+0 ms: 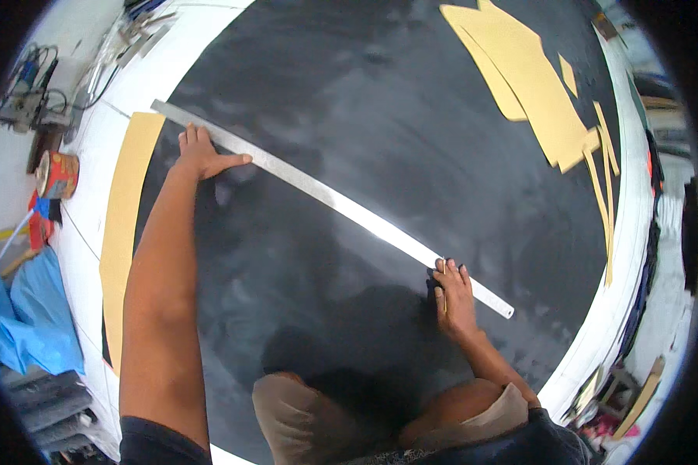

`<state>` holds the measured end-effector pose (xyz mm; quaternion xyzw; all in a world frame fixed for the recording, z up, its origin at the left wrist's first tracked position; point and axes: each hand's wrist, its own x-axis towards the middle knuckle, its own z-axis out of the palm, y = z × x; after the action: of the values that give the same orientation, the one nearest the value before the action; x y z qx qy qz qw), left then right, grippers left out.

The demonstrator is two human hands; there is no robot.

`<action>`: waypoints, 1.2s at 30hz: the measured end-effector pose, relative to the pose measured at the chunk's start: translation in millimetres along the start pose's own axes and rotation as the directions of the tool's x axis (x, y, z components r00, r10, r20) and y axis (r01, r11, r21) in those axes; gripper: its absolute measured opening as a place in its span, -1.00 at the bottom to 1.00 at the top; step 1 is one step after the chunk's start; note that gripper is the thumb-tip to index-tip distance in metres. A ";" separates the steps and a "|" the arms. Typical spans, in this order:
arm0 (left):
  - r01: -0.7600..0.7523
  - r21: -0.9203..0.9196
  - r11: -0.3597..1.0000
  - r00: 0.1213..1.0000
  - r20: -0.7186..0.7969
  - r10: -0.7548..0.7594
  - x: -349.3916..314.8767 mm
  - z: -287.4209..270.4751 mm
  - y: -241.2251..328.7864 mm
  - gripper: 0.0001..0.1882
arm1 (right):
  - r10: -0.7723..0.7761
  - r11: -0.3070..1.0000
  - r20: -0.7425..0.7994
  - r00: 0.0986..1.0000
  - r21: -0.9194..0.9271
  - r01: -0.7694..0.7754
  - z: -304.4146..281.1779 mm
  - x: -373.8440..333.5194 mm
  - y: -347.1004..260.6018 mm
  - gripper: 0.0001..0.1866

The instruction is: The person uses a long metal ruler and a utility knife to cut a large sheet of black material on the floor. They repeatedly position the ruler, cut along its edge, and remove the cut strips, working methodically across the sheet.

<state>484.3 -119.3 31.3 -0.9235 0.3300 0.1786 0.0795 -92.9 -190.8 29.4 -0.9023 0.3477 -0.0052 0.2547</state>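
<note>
A long steel ruler (pixel 333 200) lies diagonally over a large black sheet (pixel 287 256), from the upper left down to the lower right. Near its far left end, my left hand (pixel 201 155) presses on the near edge, thumb stretched out along it and fingers spread. Toward the other end, my right hand (pixel 457 301) rests with its fingertips at the ruler's near edge. Between those fingers is a thin yellowish pencil-like stick (pixel 444 298), partly hidden by the hand. My knees show at the sheet's near side.
Tan cut pieces (pixel 520 74) and narrow strips lie at the far right of the sheet; a long tan piece (pixel 120 209) lies along its left edge. On the left stand an orange-red can (pixel 57 175) and a crumpled blue plastic bag (pixel 35 310). Tools lie at the far left.
</note>
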 end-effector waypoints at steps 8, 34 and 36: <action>-0.241 -0.019 0.970 0.970 -0.019 0.241 -157.4 34.7 144.5 0.33 | 0.307 0.933 -0.239 0.921 -0.113 -0.341 -6.7 -174.3 81.0 -0.64; -0.624 -0.222 0.749 0.747 0.113 0.655 -341.9 114.2 248.7 -0.10 | 0.781 0.503 -0.500 0.374 0.147 -0.852 -26.9 -326.6 234.1 -0.59; -0.638 -0.202 0.743 0.747 0.073 0.661 -351.3 109.3 260.1 -0.13 | 0.732 0.554 -0.535 0.423 0.106 -0.826 -36.2 -335.2 242.4 -0.60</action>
<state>35.7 -86.4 57.2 -0.7386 0.6092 0.2856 -0.0413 -505.3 -148.4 4.9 -0.6163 0.7799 -0.1003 0.0435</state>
